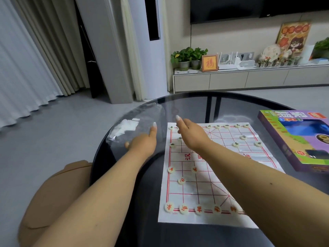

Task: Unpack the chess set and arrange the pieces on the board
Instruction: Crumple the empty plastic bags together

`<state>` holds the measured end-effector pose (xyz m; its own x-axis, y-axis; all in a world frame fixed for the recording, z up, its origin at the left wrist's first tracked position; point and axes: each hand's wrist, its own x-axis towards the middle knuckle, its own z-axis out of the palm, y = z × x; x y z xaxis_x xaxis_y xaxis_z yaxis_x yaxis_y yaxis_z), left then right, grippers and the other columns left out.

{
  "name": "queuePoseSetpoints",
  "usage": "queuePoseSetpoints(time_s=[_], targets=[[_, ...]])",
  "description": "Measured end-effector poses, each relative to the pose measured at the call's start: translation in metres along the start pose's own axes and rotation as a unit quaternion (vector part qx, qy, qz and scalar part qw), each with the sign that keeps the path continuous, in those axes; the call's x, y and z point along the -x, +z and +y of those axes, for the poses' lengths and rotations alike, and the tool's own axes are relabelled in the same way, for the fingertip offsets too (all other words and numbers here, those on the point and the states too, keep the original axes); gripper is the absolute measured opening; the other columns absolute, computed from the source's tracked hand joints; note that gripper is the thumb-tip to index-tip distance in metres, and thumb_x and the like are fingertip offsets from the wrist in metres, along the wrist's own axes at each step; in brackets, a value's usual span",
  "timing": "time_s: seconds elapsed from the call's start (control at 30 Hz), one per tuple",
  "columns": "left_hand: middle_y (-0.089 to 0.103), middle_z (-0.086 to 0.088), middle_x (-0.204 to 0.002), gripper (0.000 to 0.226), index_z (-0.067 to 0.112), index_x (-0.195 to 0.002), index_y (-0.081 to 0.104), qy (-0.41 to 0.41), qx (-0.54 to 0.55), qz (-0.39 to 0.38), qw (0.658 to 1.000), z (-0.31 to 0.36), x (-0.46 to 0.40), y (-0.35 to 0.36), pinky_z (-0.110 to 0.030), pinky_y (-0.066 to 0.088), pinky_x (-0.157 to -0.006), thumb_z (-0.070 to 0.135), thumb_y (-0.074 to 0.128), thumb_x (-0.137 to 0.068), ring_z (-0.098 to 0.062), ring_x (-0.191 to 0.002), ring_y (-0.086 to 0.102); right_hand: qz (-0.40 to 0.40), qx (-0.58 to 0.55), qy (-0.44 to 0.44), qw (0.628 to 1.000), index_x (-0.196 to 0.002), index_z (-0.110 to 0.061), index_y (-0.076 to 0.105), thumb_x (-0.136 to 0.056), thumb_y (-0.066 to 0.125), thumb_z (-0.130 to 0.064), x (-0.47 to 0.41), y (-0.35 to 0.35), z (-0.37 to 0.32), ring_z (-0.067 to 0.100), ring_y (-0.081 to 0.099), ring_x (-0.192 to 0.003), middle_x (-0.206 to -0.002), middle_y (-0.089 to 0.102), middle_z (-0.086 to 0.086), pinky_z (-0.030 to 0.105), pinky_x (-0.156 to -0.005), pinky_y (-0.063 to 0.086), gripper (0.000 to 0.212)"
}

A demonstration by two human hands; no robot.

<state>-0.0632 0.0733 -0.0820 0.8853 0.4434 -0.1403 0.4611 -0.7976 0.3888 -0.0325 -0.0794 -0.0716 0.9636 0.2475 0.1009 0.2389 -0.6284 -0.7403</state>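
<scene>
A: Where's the board?
B: The paper board (pixel 213 175), white with a red grid, lies flat at lower centre on the round dark glass table (pixel 231 102). Pale round pieces (pixel 181 181) sit along its near and far rows.

A: And the hands?
B: The left hand (pixel 142 142) rests on a crinkled clear plastic bag (pixel 135 122) left of the board, forefinger straight. The right hand (pixel 193 134) reaches over the far left corner, forefinger extended; the other fingers I cannot tell.

A: The box?
B: The glossy purple cardboard box (pixel 299 139) lies at the right edge.
</scene>
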Motion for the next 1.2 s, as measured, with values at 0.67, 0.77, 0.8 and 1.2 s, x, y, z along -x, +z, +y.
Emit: queuePoseSetpoints(time_s=[0.67, 0.77, 0.8, 1.2], targets=[[0.062, -0.013, -0.114, 0.027, 0.009, -0.107, 0.057, -0.054, 0.201, 0.263, 0.942, -0.105, -0.045, -0.04, -0.036, 0.042, -0.083, 0.029, 0.056, -0.089, -0.035, -0.104, 0.055, -0.079, -0.333, 0.259, 0.903, -0.117, 0.003, 0.054, -0.093, 0.052, -0.005, -0.044, 0.05, -0.058, 0.02, 0.047, -0.055, -0.071, 0.048, 0.011, 0.037, -0.079, 0.057, 0.025], [0.056, -0.011, -0.123, 0.057, 0.004, -0.125, 0.046, -0.104, 0.215, 0.154, 0.959, -0.113, -0.049, -0.041, -0.033, 0.041, -0.083, 0.038, 0.067, -0.084, -0.034, -0.111, 0.054, -0.078, -0.298, 0.262, 0.915, -0.103, 0.0, 0.055, -0.091, 0.055, -0.004, -0.046, 0.054, -0.061, 0.022, 0.054, -0.057, -0.073, 0.053, 0.015, 0.032, -0.058, 0.056, 0.013], [0.056, -0.01, -0.117, 0.062, 0.003, -0.125, 0.045, -0.101, 0.225, 0.133, 0.96, -0.113, -0.05, -0.041, -0.031, 0.041, -0.078, 0.039, 0.071, -0.081, -0.032, -0.106, 0.056, -0.077, -0.29, 0.257, 0.919, -0.104, 0.002, 0.055, -0.09, 0.053, -0.002, -0.047, 0.056, -0.061, 0.022, 0.055, -0.058, -0.071, 0.053, 0.015, 0.033, -0.061, 0.056, 0.015], [0.06, -0.017, -0.08, 0.006, -0.002, -0.088, 0.052, -0.166, 0.566, -0.081, 0.804, -0.117, -0.04, -0.07, -0.02, 0.046, -0.034, 0.001, 0.048, -0.086, -0.017, -0.036, 0.058, -0.078, -0.333, 0.228, 0.912, -0.106, -0.006, 0.048, -0.095, 0.036, 0.007, -0.04, 0.058, -0.062, 0.021, 0.057, -0.051, -0.069, 0.059, 0.017, 0.024, -0.048, 0.051, 0.021]])
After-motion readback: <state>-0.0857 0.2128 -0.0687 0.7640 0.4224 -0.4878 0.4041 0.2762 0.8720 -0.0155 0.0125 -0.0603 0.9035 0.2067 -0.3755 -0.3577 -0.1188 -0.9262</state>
